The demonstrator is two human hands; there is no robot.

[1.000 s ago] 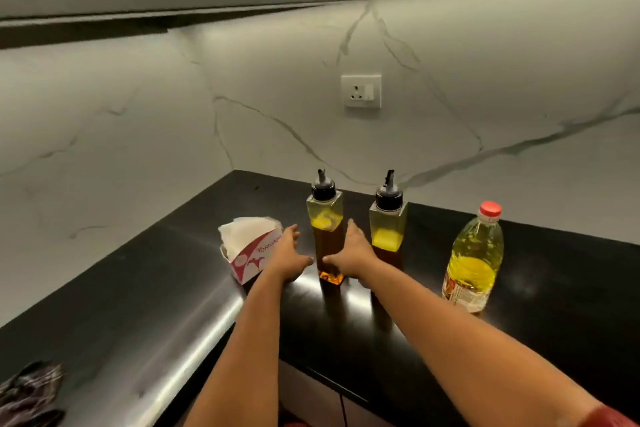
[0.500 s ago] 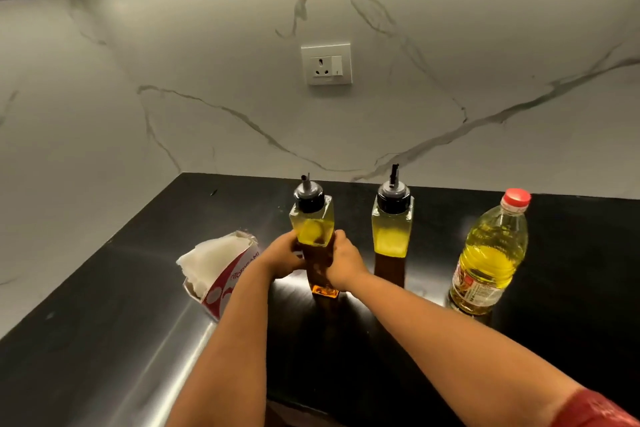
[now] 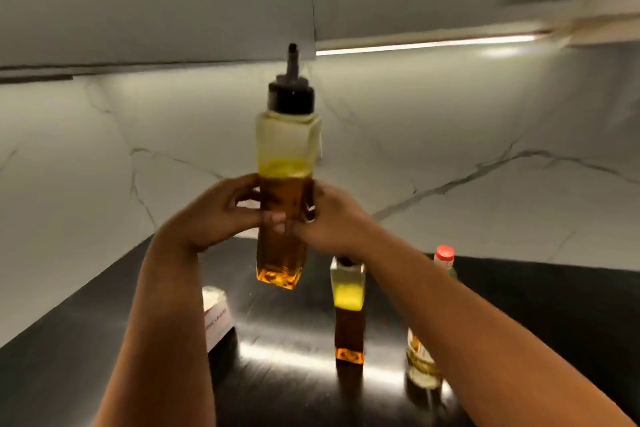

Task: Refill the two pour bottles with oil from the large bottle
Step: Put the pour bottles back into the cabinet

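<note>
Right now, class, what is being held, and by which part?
Both hands, left hand and right hand, hold one pour bottle by the middle of its body, lifted off the counter.

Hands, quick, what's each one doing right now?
Left hand: grips the lifted pour bottle.
Right hand: grips the same bottle from the other side.

Pour bottle (image 3: 284, 184) upright between both hands (image 3: 273, 215).

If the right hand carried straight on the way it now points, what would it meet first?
Probably the marble wall: the right hand, gripping the raised pour bottle, points away from the person; depth is unclear.
</note>
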